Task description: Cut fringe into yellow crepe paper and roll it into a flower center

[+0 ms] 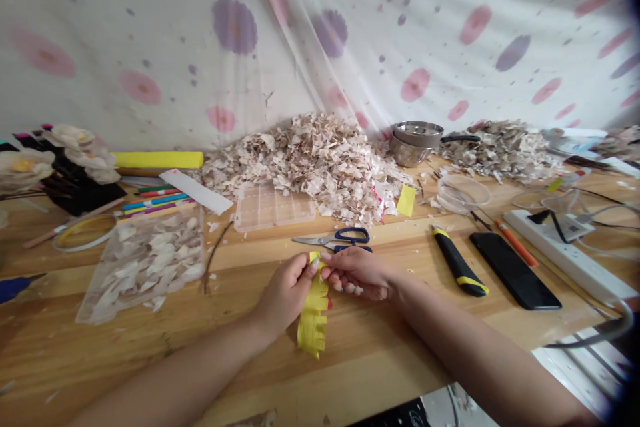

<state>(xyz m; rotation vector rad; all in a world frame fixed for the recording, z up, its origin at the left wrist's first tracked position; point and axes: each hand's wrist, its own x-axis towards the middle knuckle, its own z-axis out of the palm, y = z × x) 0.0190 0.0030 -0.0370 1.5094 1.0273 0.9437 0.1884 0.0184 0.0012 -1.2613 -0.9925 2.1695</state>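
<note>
A yellow crepe paper strip (313,320) with cuts along its edge hangs down over the front of the wooden table. Its upper end is pinched by my left hand (287,290), thumb on top. My right hand (361,273) grips the same end from the other side, thumb and forefinger together and the other fingers curled. A small bit of red shows behind the strip, too hidden to name. Just beyond my hands lie scissors (333,239) with dark blue handles, partly covered by my right hand.
Heaps of pale dried petals (320,160) fill the back of the wooden table (240,353). At left are a petal-filled tray (145,260) and cloth-like flowers (75,147). A utility knife (457,260), black phone (515,270) and power strip (560,253) lie right.
</note>
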